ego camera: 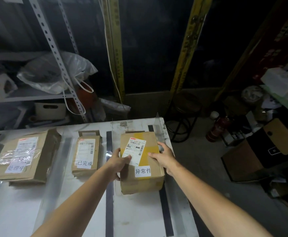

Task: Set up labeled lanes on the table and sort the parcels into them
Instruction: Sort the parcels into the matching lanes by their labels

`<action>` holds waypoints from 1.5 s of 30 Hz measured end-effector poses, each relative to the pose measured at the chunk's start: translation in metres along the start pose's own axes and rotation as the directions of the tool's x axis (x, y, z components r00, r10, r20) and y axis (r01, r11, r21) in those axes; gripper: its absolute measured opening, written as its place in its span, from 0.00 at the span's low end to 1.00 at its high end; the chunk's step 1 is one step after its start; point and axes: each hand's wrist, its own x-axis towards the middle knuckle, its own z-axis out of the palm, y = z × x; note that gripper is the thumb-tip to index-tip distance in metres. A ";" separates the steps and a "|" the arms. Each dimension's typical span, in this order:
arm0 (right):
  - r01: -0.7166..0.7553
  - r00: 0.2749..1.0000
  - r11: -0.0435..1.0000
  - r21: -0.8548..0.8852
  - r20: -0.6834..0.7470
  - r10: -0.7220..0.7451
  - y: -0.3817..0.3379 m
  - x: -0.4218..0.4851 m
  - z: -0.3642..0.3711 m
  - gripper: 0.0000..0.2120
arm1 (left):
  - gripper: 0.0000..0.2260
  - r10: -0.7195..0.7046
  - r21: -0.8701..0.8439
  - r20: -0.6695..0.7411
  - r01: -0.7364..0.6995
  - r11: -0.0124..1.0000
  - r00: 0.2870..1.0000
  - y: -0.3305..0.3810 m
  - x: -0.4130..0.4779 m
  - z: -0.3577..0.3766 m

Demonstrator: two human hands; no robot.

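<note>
The left hand (120, 159) is closing its grip round the cardboard box's (140, 182) left edge; the right hand (163, 157) is gripping its right edge; the box is sitting on the bench (68, 211) between two dark tape strips (109, 199).

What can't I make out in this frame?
Head view:
- Print on the shipping label of the box: too small, and the left hand covers one corner.
- Left end of the table: cut off by the frame edge.
- Items under the shelf: too dark.
</note>
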 end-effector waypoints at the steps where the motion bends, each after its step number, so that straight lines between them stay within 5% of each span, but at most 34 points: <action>1: 0.001 1.000 1.000 -0.004 0.013 -0.001 0.001 0.001 -0.001 0.34 | 0.27 -0.007 -0.010 -0.010 0.007 1.000 1.000 -0.001 -0.001 0.002; 27: 0.074 0.997 0.997 -0.023 0.028 -0.073 0.008 0.063 0.013 0.34 | 0.29 -0.012 -0.140 -0.106 -0.003 0.990 0.994 0.018 0.049 0.002; 35: 0.033 0.996 0.980 -0.194 0.090 -0.016 -0.005 0.066 0.012 0.34 | 0.30 0.052 0.002 -0.180 -0.053 0.999 0.982 0.034 0.049 0.007; 38: 0.070 0.990 0.875 -0.479 0.140 -0.002 -0.029 0.060 0.009 0.31 | 0.22 0.107 0.242 -0.198 -0.057 0.969 0.974 0.047 0.042 0.008; 42: 0.159 0.973 0.602 -0.783 0.228 0.040 -0.066 0.049 0.000 0.29 | 0.24 0.241 0.486 -0.207 -0.114 0.867 0.948 0.063 0.021 0.001; 45: 0.225 0.965 0.442 -0.868 0.260 0.019 -0.097 0.038 -0.004 0.30 | 0.23 0.350 0.713 -0.177 -0.125 0.690 0.920 0.073 -0.006 -0.012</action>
